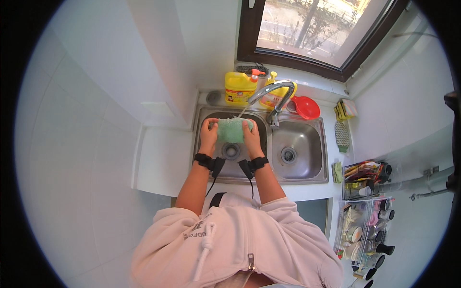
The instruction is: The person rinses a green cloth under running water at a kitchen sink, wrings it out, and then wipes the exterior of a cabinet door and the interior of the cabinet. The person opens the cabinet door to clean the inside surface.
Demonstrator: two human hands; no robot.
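A green cloth or sponge is stretched between my two hands over the left basin of a steel double sink. My left hand grips its left end and my right hand its right end, thumbs on top. Water runs from the curved chrome faucet onto or just behind its far edge. Below it the round drain shows. Each wrist wears a black strap with a cable.
Two yellow pump bottles and a red plastic ladle or strainer stand behind the sink. Sponges and a patterned scrubber lie at right, near wire racks of packets and jars. A wall rises at left.
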